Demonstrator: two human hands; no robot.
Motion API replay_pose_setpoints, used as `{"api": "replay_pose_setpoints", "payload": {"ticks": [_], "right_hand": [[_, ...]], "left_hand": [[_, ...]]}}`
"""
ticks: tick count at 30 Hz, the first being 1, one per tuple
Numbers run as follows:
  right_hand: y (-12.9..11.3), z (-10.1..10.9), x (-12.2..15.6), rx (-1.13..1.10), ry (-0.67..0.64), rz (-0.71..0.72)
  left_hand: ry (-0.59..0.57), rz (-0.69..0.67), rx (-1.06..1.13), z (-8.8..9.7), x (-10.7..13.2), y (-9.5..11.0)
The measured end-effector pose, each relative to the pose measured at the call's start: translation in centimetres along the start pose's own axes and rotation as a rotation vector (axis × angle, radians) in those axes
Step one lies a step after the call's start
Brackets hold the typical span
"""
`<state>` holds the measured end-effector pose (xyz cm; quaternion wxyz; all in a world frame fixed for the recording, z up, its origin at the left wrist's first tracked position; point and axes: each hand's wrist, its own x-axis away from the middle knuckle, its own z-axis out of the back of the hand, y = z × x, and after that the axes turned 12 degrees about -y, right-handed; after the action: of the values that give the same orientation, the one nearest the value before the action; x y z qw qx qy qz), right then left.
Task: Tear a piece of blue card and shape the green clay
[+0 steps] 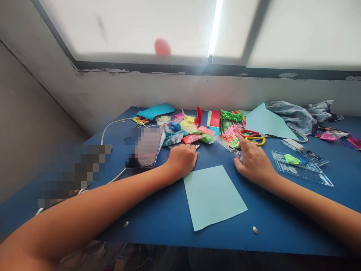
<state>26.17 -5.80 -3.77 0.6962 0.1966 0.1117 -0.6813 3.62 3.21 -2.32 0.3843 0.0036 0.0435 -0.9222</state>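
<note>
I seem at a pause, left fingers [194,155] curled, on what I can't tell, right fingers [243,145] spread near the scissors [257,134]; lifting the light-blue paper [214,197] off the desk [158,222] would call for an edge pinch.

A dark-screened phone [146,155], a white cable [117,175] and, back right, a crumpled bluish bundle [295,116], probably cloth.

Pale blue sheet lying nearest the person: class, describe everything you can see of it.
The pale blue sheet is plain, four-cornered and looks like paper. Its near edge is slightly uneven. It lies flat and angled on the blue table. The left hand is at its far left corner; whether they touch is unclear. The right hand is apart from it.
</note>
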Motion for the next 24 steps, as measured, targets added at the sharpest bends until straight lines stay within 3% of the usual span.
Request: {"api": "replay_pose_setpoints", "payload": {"ticks": [5,11,14,17,24], "right_hand": [[-0.4,-0.1,0.0,-0.028,0.090,0.181],[-0.9,1.7,0.0,-0.029,0.222,0.522],[-1.3,2.5,0.2,-0.032,0.234,0.656],[-1.8,3.0,0.4,-0.015,0.267,0.701],[-1.7,3.0,0.2,-0.033,0.289,0.685]], "left_hand": [[-0.009,0.023,-0.008,-0.3,-0.1,-0.1],[0.043,-0.074,-0.019,0.2,0.4,0.6],[0.201,-0.216,0.014,-0.2,1.1,1.3],[0.395,-0.318,0.060,-1.1,1.6,1.6],[0.422,-0.303,0.085,-1.9,1.2,1.3]]}}
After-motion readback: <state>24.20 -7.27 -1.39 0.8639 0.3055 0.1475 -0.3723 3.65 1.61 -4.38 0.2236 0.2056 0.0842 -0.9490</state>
